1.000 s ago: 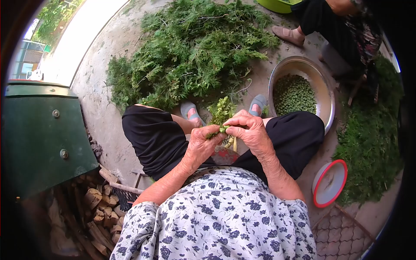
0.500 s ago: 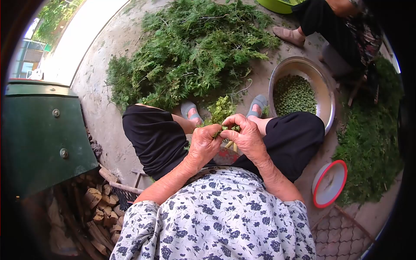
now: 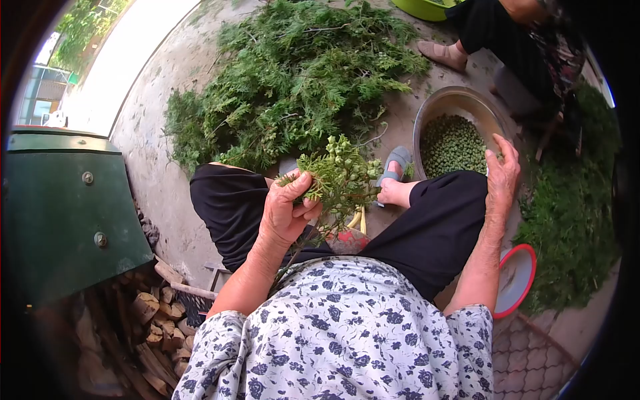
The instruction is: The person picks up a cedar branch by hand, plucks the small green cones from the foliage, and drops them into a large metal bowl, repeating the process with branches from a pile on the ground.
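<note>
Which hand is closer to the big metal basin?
Right. The right hand is beside the metal basin; the left hand, holding a conifer sprig, is farther away, to its left.

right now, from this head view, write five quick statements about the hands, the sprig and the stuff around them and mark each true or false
1. The left hand holds a cone-bearing conifer sprig. True.
2. The right hand also grips that sprig. False: it is apart from the sprig, open near the metal basin's rim; contact with the rim cannot be told.
3. Small green cones lie in the metal basin. True.
4. The heap of conifer branches sits inside a tub. False: it lies on the concrete floor.
5. Split firewood is piled at the lower left of the view. True.
</note>
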The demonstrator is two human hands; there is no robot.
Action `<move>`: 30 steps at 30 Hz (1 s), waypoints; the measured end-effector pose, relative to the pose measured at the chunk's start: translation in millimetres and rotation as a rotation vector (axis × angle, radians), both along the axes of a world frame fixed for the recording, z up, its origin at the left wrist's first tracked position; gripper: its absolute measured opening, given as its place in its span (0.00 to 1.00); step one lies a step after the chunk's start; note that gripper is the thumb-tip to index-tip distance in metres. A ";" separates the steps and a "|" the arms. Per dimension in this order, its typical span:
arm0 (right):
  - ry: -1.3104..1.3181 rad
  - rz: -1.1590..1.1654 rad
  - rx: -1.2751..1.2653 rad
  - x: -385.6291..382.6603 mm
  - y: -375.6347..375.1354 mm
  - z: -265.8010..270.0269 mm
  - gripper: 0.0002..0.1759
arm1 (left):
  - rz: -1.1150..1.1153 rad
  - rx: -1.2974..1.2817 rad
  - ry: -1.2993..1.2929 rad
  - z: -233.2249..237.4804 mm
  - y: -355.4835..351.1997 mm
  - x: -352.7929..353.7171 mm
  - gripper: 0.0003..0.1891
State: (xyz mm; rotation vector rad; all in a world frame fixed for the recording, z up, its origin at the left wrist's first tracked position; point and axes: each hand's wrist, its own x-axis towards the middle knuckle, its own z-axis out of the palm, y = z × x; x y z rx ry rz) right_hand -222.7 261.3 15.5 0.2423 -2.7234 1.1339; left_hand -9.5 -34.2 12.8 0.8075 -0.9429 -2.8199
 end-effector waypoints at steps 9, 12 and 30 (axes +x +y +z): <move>-0.379 0.322 -0.489 54.4 -60.1 -8.8 0.08 | 0.046 0.378 0.052 -10.9 -7.3 3.9 0.11; -0.692 0.333 -0.698 86.1 -87.1 -39.0 0.09 | 0.036 0.407 0.155 -20.5 -10.8 6.6 0.15; -1.260 0.390 -1.201 123.3 -121.8 -39.6 0.11 | -0.265 -1.480 0.160 -12.0 7.7 -0.9 0.11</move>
